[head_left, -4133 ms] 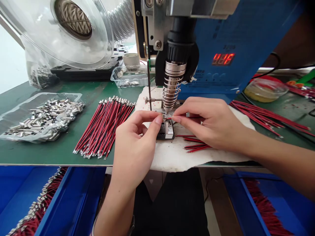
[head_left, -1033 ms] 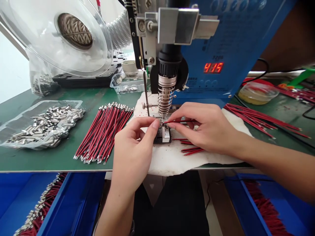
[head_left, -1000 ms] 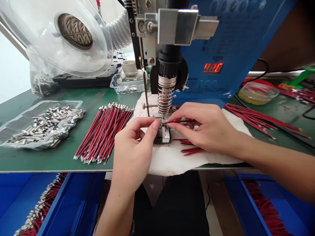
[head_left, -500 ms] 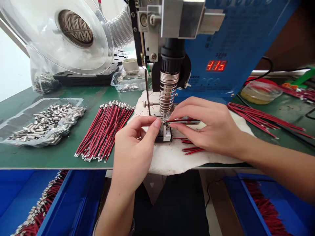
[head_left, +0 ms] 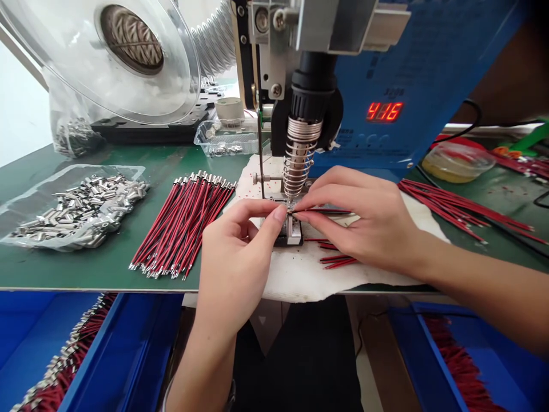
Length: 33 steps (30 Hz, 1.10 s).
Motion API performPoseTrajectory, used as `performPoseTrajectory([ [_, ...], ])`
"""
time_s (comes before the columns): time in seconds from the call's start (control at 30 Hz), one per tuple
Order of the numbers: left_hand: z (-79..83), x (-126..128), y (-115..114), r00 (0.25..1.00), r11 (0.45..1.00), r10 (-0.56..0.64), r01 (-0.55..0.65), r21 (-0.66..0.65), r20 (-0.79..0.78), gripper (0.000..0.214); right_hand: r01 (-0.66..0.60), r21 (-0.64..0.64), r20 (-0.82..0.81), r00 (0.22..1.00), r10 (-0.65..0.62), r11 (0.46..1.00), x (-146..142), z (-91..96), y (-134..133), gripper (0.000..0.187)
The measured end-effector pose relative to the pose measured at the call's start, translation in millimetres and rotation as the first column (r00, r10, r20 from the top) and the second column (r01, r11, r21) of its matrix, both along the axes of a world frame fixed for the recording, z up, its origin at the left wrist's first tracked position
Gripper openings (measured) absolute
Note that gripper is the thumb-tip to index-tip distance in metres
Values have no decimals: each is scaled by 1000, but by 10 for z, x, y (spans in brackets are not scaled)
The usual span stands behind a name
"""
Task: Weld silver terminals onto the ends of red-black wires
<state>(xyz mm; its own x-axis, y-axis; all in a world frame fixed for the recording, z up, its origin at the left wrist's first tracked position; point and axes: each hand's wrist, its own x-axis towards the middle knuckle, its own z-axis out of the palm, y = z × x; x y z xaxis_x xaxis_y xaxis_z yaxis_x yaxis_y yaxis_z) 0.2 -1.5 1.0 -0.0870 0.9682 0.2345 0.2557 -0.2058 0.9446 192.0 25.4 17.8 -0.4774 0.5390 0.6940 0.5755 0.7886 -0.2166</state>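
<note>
My right hand [head_left: 369, 220] pinches a red-and-black wire [head_left: 332, 211] close to its end, under the tip of a spring-wrapped soldering iron [head_left: 300, 151]. From the other side my left hand [head_left: 235, 249] has thumb and forefinger pressed together at the same spot. Whatever sits between those fingertips is too small and covered to make out. Just below the fingertips stands a small metal fixture [head_left: 294, 232]. Several loose red-and-black wires [head_left: 337, 261] lie beneath my right hand on a white cloth [head_left: 295, 280].
Left of my hands lie a bundle of wires with metal connectors [head_left: 180, 223] and a clear tray [head_left: 26, 237] of loose metal connectors. A blue control box [head_left: 386, 149] with a lit display stands behind. More wires [head_left: 454, 209] lie right. Blue bins [head_left: 141, 337] sit below the table edge.
The iron and its mount appear slightly lower and further right in view. My hands have shifted slightly right, still meeting under the tip. The display reading has changed to 416.
</note>
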Motion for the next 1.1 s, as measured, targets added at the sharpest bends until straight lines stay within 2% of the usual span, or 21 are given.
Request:
performPoseTrajectory([
  [0.73, -8, 6, 12, 1000, 1000, 2, -2, -13, 25, 22, 2, 36, 48, 999, -4, 999, 4, -5, 19, 11],
  [0.93, -14, 8, 7, 999, 1000, -19, 19, 1, 45, 19, -21, 98, 24, 1000, 19, 995, 10, -19, 37, 11],
  [1.1, -9, 16, 21, 999, 1000, -12, 12, 0, 52, 16, -3, 101, 38, 999, -1, 995, 11, -19, 37, 10],
])
